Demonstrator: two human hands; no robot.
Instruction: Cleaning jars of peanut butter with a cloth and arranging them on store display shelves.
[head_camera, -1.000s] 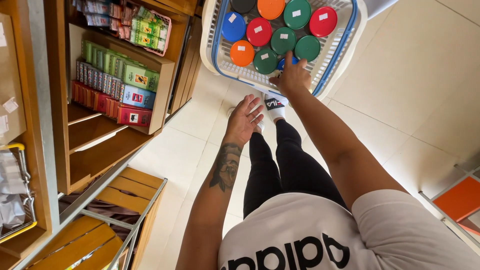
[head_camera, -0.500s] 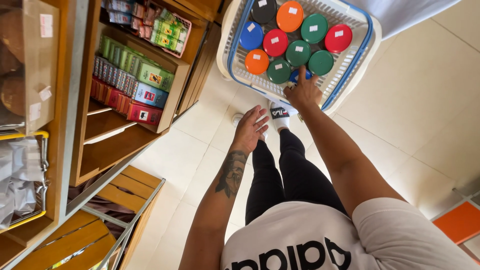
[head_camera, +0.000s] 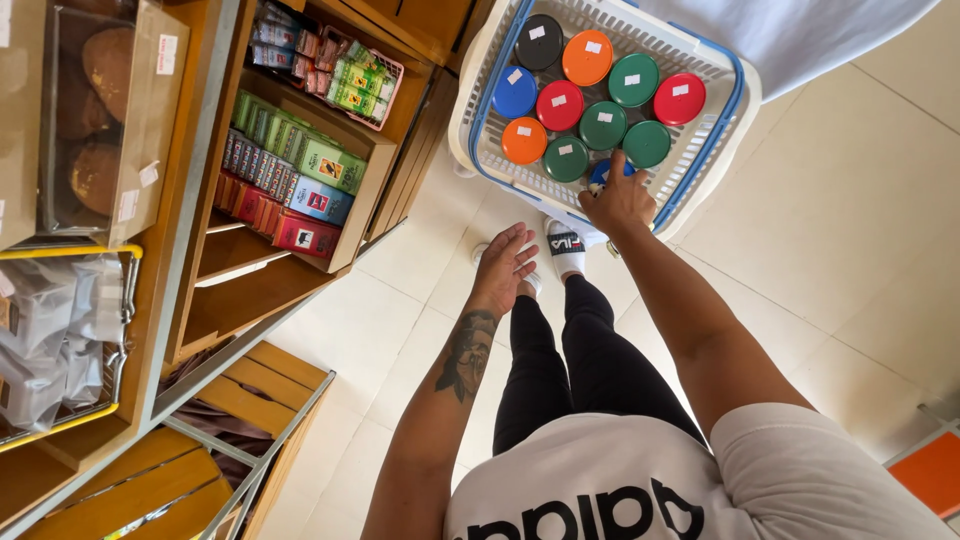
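Pale floor tiles lie under a white basket (head_camera: 470, 120) of coloured-lid jars; the right hand (head_camera: 620, 200) closes on a blue-lidded jar (head_camera: 603, 172) at its near edge, seemingly mid-pick, needing a straight lift, while the left hand (head_camera: 505, 265) hangs open, empty, beside wooden shelves (head_camera: 250, 290)

Pale glossy tiled floor (head_camera: 850, 230) carries a white slatted plastic basket with blue rim (head_camera: 715, 150), holding round jars with coloured lids in rows: black, orange, green, red, blue. Person's white slide sandals (head_camera: 567, 248) stand on the tiles just beside the basket. Left side: wooden shelf unit (head_camera: 300, 285) holds upright rows of green, blue and red flat cartons (head_camera: 300, 190). Wooden slatted crate (head_camera: 270, 390) below.
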